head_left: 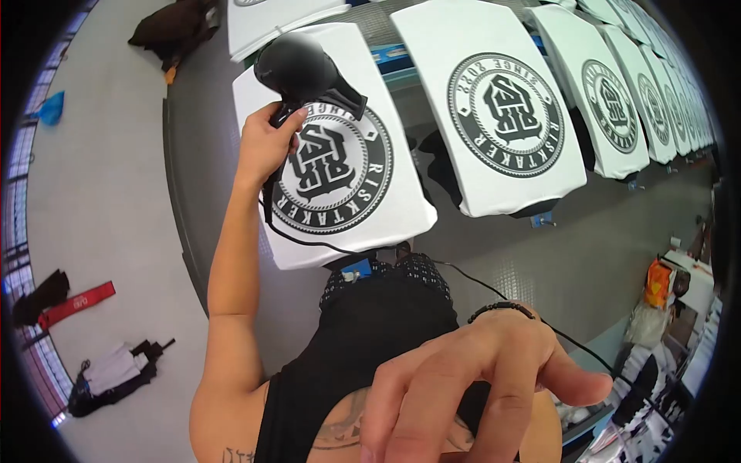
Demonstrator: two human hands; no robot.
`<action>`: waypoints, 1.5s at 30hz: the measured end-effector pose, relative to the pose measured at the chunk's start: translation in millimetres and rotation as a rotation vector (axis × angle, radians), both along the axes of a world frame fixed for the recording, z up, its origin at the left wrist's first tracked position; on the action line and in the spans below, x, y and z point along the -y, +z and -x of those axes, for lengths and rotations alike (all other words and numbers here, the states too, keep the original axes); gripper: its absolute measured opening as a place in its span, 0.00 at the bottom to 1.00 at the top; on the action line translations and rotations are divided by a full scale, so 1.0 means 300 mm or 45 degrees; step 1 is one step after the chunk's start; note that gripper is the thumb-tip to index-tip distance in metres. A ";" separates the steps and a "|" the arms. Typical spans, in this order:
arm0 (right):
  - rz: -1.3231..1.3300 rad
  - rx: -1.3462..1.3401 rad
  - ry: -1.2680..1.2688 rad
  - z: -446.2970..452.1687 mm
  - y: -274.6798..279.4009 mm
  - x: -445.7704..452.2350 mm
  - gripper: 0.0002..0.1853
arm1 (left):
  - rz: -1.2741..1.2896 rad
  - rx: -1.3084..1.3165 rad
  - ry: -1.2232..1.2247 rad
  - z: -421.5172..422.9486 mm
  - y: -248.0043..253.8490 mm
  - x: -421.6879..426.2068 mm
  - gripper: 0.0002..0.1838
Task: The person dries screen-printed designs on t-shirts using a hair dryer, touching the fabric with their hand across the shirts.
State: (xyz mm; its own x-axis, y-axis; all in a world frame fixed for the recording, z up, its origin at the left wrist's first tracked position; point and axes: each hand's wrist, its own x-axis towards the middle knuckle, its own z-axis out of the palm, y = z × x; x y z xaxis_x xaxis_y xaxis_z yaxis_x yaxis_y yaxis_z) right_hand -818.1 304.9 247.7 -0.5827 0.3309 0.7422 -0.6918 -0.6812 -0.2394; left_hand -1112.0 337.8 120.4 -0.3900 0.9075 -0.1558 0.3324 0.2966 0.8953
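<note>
My left hand [268, 143] is wrapped round the handle of a black hair dryer [297, 69]. The dryer sits above a white printed shirt [401, 193] stretched on a board, its nozzle pointing right and down over the top of the round black print [332, 170]. Close to the camera, my right hand [471, 386] is raised with bent, spread fingers and nothing visible in them. Its fingertips run out of the picture at the bottom. A black bracelet [502, 309] circles that wrist.
More white shirts [513, 108] with the same print line the boards to the right. The dryer's black cord [478, 282] runs across the lower right. Bags and clothing lie at the right edge. A red strip [77, 303] and dark items lie on the floor [100, 208] at left.
</note>
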 end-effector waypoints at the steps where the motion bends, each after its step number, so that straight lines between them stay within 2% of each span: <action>1: 0.005 -0.022 -0.012 -0.012 0.010 -0.004 0.46 | 0.013 -0.055 -0.018 -0.012 -0.002 -0.006 0.17; 4: -0.041 -0.064 -0.119 -0.042 0.023 -0.024 0.46 | 0.009 -0.253 -0.017 -0.043 0.002 -0.027 0.18; 6: -0.085 -0.055 -0.222 -0.060 0.031 -0.028 0.45 | -0.040 -0.168 -0.048 -0.075 0.026 -0.035 0.19; 10: -0.117 -0.210 -0.507 -0.074 0.040 -0.033 0.39 | -0.032 -0.278 -0.132 -0.087 0.047 -0.049 0.17; 13: -0.103 -0.227 -0.512 -0.091 0.043 -0.019 0.40 | -0.001 -0.251 -0.132 -0.115 0.052 -0.047 0.17; 16: -0.033 -0.235 -0.387 -0.109 0.033 0.033 0.31 | 0.059 -0.234 -0.133 -0.122 0.047 -0.033 0.19; 17: 0.017 -0.185 -0.506 -0.124 -0.004 0.073 0.41 | 0.062 -0.226 -0.117 -0.134 0.041 -0.017 0.19; 19: -0.035 -0.032 -0.594 -0.148 -0.053 0.061 0.44 | 0.054 -0.366 -0.101 -0.173 0.051 0.028 0.22; 21: -0.116 0.321 -0.732 -0.149 -0.120 0.014 0.37 | 0.127 -0.297 -0.093 -0.195 0.068 0.079 0.24; 23: -0.320 0.910 -1.118 -0.118 -0.280 -0.041 0.25 | 0.145 -0.276 -0.077 -0.201 0.049 0.134 0.25; 24: -0.322 1.147 -1.247 -0.075 -0.402 -0.073 0.16 | 0.117 -0.313 -0.061 -0.225 0.045 0.164 0.25; 26: -0.512 1.688 -1.680 0.011 -0.761 -0.111 0.13 | 0.028 -0.324 -0.084 -0.216 -0.037 0.223 0.25; 28: -0.658 1.801 -1.906 0.048 -0.946 -0.111 0.12 | 0.123 -0.186 -0.041 -0.240 -0.006 0.289 0.26; 29: -0.816 1.771 -1.931 0.063 -0.990 -0.112 0.12 | 0.195 -0.217 0.001 -0.252 -0.006 0.330 0.25; 30: -0.967 1.740 -1.952 0.076 -1.035 -0.110 0.13 | 0.135 -0.265 -0.029 -0.254 -0.027 0.383 0.21; 31: -0.967 1.726 -1.926 0.095 -1.057 -0.109 0.13 | 0.151 -0.230 -0.008 -0.256 -0.012 0.431 0.20; 32: -1.226 1.723 -1.946 0.117 -1.077 -0.109 0.15 | 0.167 -0.196 0.013 -0.255 0.005 0.482 0.20; 33: -1.485 1.707 -1.960 0.138 -1.096 -0.108 0.19 | 0.182 -0.205 0.035 -0.252 0.015 0.534 0.20; 34: -1.742 1.791 -1.825 0.149 -1.133 -0.112 0.27 | 0.212 -0.192 0.102 -0.248 0.026 0.584 0.21; 36: -1.978 1.839 -1.831 0.182 -1.149 -0.103 0.34 | 0.238 -0.187 0.186 -0.228 0.046 0.672 0.22; 38: -2.074 1.916 -1.731 0.198 -1.160 -0.095 0.43 | 0.316 -0.196 0.306 -0.174 0.057 0.766 0.21; 40: -2.181 1.960 -1.640 0.203 -1.163 -0.090 0.44 | 0.276 -0.268 0.379 -0.127 0.050 0.812 0.20; 42: -2.242 2.042 -1.637 0.207 -1.146 -0.086 0.43 | 0.276 -0.489 0.521 -0.092 0.067 0.816 0.20; 45: -2.255 2.123 -1.675 0.224 -1.141 -0.074 0.41 | 0.272 -0.353 0.448 0.027 0.035 0.792 0.20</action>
State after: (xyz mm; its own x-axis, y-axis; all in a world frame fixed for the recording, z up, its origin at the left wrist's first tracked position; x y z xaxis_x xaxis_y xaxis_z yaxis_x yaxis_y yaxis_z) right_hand -885.3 327.2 -94.6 -0.7089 0.6969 0.1086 0.6783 0.7158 -0.1659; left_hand -1120.1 100.1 130.8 -0.7203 0.6724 -0.1705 0.3963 0.6007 0.6943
